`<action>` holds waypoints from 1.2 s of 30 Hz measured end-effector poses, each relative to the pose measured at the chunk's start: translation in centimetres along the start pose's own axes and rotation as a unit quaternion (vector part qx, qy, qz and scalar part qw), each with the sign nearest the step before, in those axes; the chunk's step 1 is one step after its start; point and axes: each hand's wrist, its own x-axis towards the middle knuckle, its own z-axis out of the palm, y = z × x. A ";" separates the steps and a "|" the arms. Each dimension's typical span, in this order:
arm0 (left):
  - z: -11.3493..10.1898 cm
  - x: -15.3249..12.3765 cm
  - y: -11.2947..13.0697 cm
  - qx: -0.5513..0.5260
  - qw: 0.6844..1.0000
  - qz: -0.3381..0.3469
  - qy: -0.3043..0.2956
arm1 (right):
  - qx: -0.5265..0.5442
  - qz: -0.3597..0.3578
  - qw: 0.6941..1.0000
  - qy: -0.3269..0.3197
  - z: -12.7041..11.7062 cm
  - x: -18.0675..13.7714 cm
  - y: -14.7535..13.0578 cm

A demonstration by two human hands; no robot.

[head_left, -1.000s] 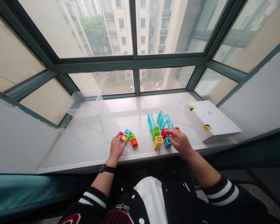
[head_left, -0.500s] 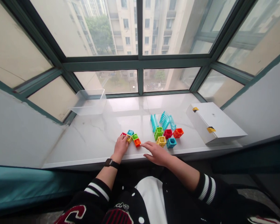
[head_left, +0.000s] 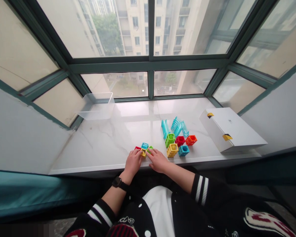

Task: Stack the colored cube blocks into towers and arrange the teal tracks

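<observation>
- Flat cluster of hollow plastic blocks: one red block (head_left: 137, 148), one sky-blue block (head_left: 144, 145), one yellow block (head_left: 144, 154), one lime-green block (head_left: 151, 147).
- Open-sided plastic cubes, each a single colour: green cube (head_left: 170, 140), yellow cube (head_left: 172, 150), crimson cube (head_left: 180, 141), orange cube (head_left: 191, 140), blue cube (head_left: 184, 151).
- Ribbed, translucent plastic pieces (head_left: 177, 126): turquoise.
- Glossy stone sill (head_left: 101, 141): white, grey veining.
- Rectangular lidded box (head_left: 241, 128): white; its tabs (head_left: 227, 137), yellow and black.
- Open plastic tub (head_left: 96, 113): colourless, see-through.
- Metal window frame (head_left: 108, 68): dark grey-green.
- Cloth curtain (head_left: 27, 194): teal, to my eye.
- Jacket (head_left: 182, 214): black, white-striped cuffs, dark-red and white lettering.
- Shirt (head_left: 158, 207): plain white.
- Wristwatch (head_left: 117, 182): black.
</observation>
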 end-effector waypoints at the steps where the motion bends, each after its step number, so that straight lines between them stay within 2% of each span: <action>1: 0.0 0.0 0.1 -0.001 1.000 0.002 0.002 | -0.010 -0.001 1.000 -0.002 0.2 0.2 -0.1; 7: -0.3 0.3 -0.3 -0.003 1.000 0.000 0.008 | -0.056 0.000 0.998 -0.022 0.5 0.6 -0.6; 14: -0.7 0.3 -1.3 0.012 0.999 -0.033 0.002 | -0.056 -0.012 0.998 -0.018 0.2 0.5 -0.3; 24: -3.7 -1.9 -5.5 0.038 0.994 -0.093 0.037 | -0.070 -0.006 0.997 -0.022 0.5 0.6 -0.3; 27: -4.9 -2.3 -5.2 -0.040 0.987 -0.141 0.061 | -0.055 -0.010 0.998 -0.016 0.1 0.7 -0.5; 30: -6.3 -2.2 -3.3 -0.180 0.959 -0.201 0.088 | -0.009 -0.019 0.999 0.030 -1.0 0.6 -1.1; 32: -7.1 -1.9 -1.3 -0.298 0.925 -0.216 0.095 | 0.048 -0.033 0.995 0.083 -2.0 0.3 -1.6; 36: -8.2 -0.8 3.5 -0.501 0.844 -0.170 0.085 | 0.169 -0.075 0.964 0.192 -4.7 -0.7 -2.8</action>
